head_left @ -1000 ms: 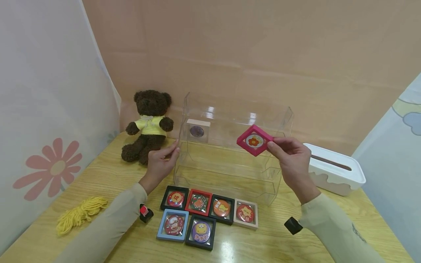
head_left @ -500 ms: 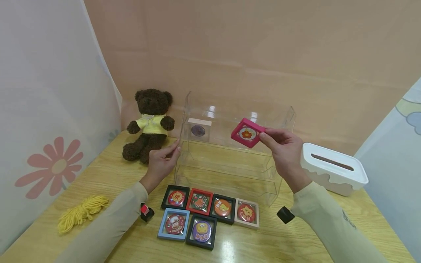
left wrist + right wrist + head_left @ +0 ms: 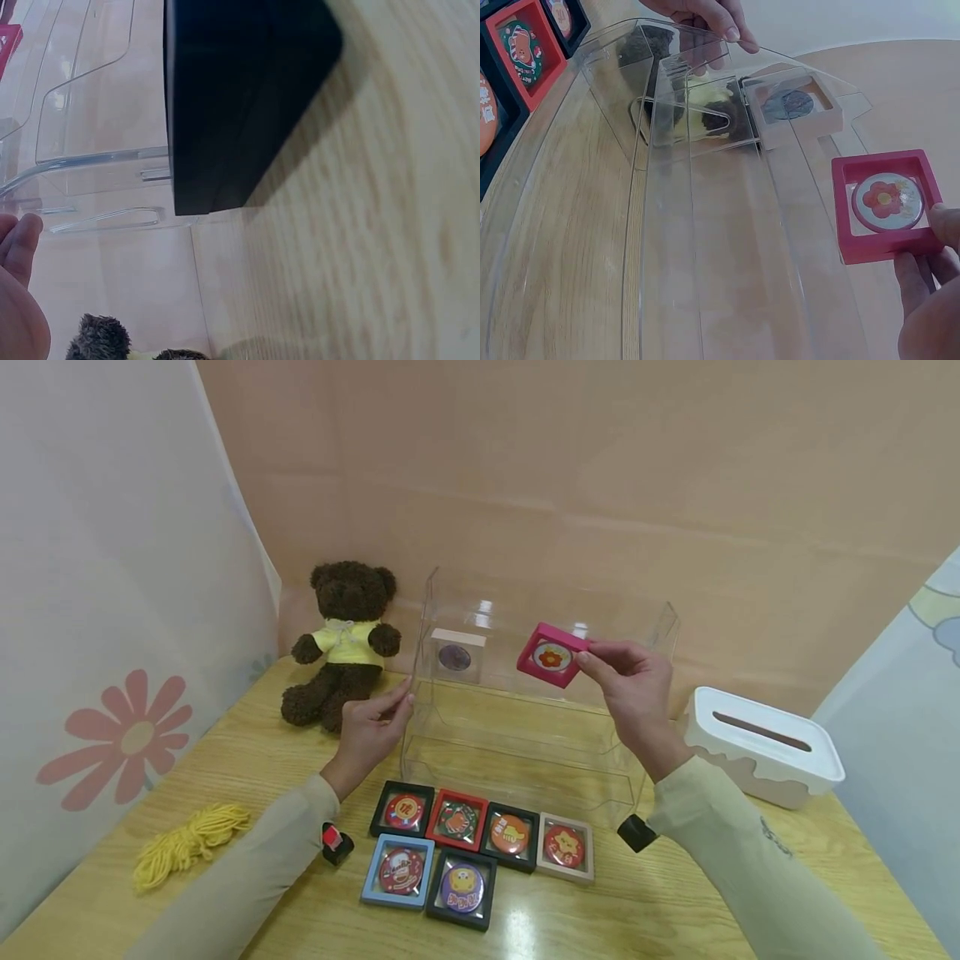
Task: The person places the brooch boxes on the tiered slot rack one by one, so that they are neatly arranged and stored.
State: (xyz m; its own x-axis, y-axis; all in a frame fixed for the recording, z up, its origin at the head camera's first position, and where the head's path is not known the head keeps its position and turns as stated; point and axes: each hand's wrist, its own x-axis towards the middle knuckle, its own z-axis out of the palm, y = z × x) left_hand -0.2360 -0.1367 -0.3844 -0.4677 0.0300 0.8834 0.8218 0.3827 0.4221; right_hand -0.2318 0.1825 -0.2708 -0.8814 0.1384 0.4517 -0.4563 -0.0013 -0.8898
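Observation:
My right hand point(image 3: 636, 700) pinches a pink square display frame point(image 3: 552, 657) by its right edge. A flower badge sits inside that frame. It is held in front of the upper level of a clear tiered display stand point(image 3: 517, 764). Fingers and thumb of my left hand point(image 3: 369, 733) pinch the edge of the stand's left side panel. On an upper tier, at the left, stands a pale frame point(image 3: 458, 657) with a dark round badge. The right wrist view shows the pink frame point(image 3: 885, 206) apart from the pale frame point(image 3: 799, 109) and above the stand.
Several framed badges lie before the stand, among them a red frame point(image 3: 457, 820), a light blue frame point(image 3: 398, 871) and a black frame point(image 3: 461, 889). A teddy bear point(image 3: 348, 639) sits left. Yellow yarn point(image 3: 191, 845) lies front left; a white tissue box point(image 3: 765, 743) stands right.
My right hand has carried the pink frame left and slightly up, turning it from a diamond tilt to nearly level. My left hand has stayed at the stand's side panel.

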